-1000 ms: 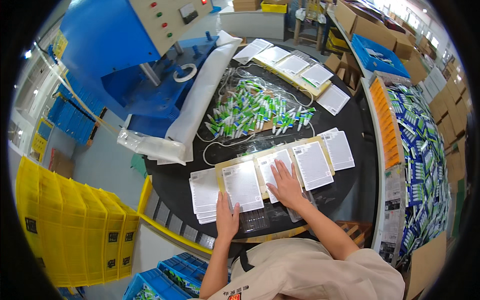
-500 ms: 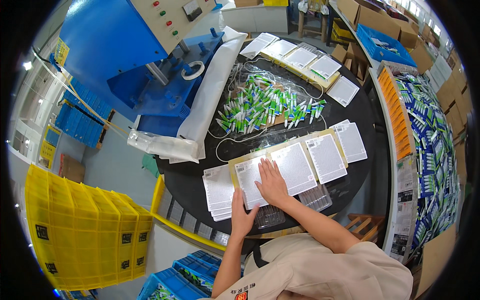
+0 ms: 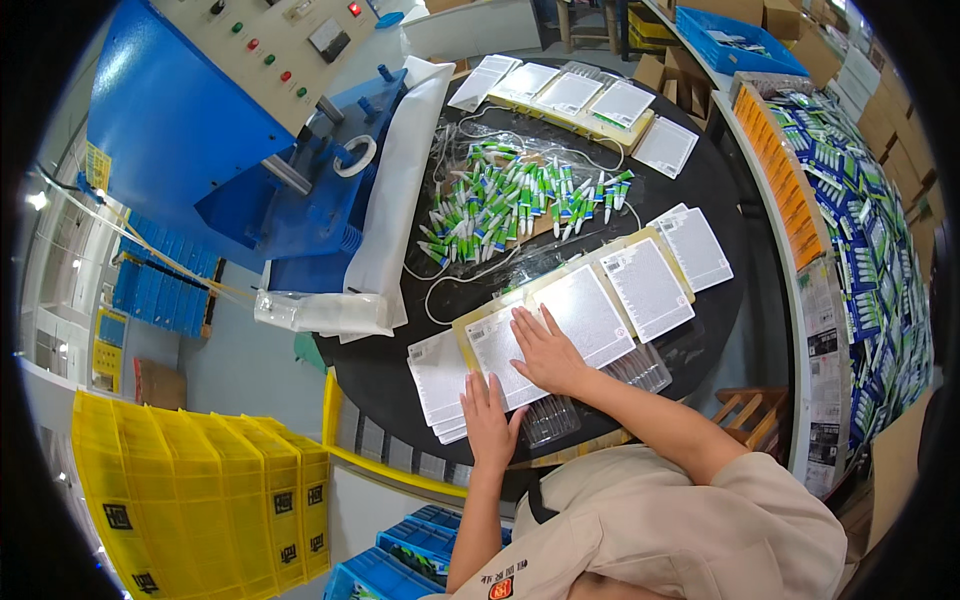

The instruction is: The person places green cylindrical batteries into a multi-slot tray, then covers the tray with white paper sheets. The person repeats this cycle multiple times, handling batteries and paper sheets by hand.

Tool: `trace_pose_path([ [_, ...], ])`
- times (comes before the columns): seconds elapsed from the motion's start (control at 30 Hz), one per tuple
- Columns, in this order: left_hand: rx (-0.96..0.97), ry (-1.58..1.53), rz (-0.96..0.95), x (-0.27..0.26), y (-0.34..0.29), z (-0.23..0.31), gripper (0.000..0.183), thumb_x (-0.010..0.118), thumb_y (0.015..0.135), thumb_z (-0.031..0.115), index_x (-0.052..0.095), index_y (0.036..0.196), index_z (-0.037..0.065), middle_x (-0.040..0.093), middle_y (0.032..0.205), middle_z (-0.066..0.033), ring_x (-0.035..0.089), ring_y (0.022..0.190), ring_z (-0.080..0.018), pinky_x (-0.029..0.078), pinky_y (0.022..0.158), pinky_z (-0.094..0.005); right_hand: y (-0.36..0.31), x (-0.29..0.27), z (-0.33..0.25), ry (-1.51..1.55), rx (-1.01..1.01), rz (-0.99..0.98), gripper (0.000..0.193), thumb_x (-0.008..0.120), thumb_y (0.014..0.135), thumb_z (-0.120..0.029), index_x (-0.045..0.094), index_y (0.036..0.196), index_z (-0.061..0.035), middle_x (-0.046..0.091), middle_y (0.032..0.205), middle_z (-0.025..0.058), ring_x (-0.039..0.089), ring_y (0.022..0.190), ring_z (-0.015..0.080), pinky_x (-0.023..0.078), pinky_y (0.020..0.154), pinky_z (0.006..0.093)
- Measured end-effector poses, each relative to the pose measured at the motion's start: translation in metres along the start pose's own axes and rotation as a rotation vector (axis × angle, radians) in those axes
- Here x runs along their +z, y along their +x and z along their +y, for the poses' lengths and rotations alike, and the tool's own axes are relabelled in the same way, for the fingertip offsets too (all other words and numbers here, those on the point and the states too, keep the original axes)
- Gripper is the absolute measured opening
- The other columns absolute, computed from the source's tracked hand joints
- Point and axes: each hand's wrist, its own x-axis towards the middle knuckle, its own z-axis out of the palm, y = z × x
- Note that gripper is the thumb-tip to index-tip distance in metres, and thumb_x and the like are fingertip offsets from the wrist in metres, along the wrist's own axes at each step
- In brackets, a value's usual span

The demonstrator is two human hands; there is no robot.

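Observation:
My right hand (image 3: 548, 352) lies flat with fingers spread on a white backing card (image 3: 590, 318) in the yellow tray (image 3: 470, 345). My left hand (image 3: 488, 425), fingers stretched out and thumb apart, rests at the lower left edge of the cards. Beside it is a stack of loose white cards (image 3: 437, 378). Clear plastic blister shells (image 3: 548, 420) stick out from under the cards near my wrists. Farther right in the row lies another white card (image 3: 648, 290). Beyond the tray is a pile of small green, white and blue tubes (image 3: 510, 205).
A second yellow tray with cards (image 3: 570, 95) sits at the table's far side. The blue press (image 3: 190, 120) stands left, beside a white sheet (image 3: 390, 180). Yellow crates (image 3: 200, 490) and blue bins (image 3: 400, 560) are at lower left. Packed cards fill a bin (image 3: 865, 240) at right.
The view has shifted a little. My left fingers have straightened and come over the card's lower left edge. My right hand stays flat on the cards, its fingers slightly more spread.

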Motion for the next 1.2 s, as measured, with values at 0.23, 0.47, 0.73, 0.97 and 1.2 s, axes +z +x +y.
trace_pose_path([
  [0.23,0.071,0.313,-0.179,-0.011,0.023,0.001,0.09,0.082,0.08,0.027,0.037,0.154,0.002,0.029,0.163,-0.0225,0.024,0.153,-0.0387,0.021,0.12,-0.0633,-0.004,-0.062,0.025,0.136,-0.068,-0.24,0.075,0.061,0.096,-0.047,0.042,0.151,0.0001,0.034,0.162,0.0208,0.025,0.154,0.0319,0.015,0.124,0.0575],
  [0.47,0.164,0.171,-0.216,-0.006,0.037,0.013,0.088,0.069,0.088,0.053,0.033,0.159,0.013,0.02,0.166,-0.0245,0.018,0.154,-0.0438,0.016,0.121,-0.0636,-0.072,-0.09,0.072,-0.058,-0.067,-0.394,0.088,0.064,0.09,-0.056,0.033,0.158,-0.0094,0.024,0.166,0.0194,0.021,0.155,0.0336,0.018,0.124,0.0559],
  [0.73,0.16,0.17,-0.243,-0.012,0.045,0.026,0.086,0.068,0.09,0.054,0.038,0.156,0.008,0.024,0.164,-0.025,0.016,0.154,-0.0443,0.014,0.119,-0.0676,-0.072,-0.072,0.081,0.073,-0.118,-0.306,0.087,0.062,0.093,-0.056,0.032,0.159,-0.0079,0.022,0.166,0.0226,0.02,0.155,0.0367,0.019,0.126,0.0494],
  [0.97,0.361,0.086,-0.241,0.004,0.066,0.099,0.087,0.066,0.089,0.059,0.038,0.156,0.011,0.028,0.164,-0.0202,0.02,0.153,-0.0423,0.013,0.12,-0.0674,-0.085,-0.116,0.122,0.124,0.11,-0.17,0.081,0.066,0.091,-0.054,0.039,0.156,-0.0137,0.029,0.164,0.0183,0.021,0.155,0.0343,0.018,0.124,0.0572],
  [1.2,0.371,0.262,-0.314,0.031,0.095,0.115,0.081,0.073,0.086,0.05,0.039,0.156,0.027,0.029,0.165,-0.0152,0.025,0.151,-0.0436,0.025,0.116,-0.0679,-0.107,-0.096,0.191,0.054,-0.051,-0.3,0.08,0.057,0.093,-0.064,0.036,0.159,-0.0236,0.019,0.168,0.0179,0.016,0.156,0.0392,0.014,0.121,0.0664],
])
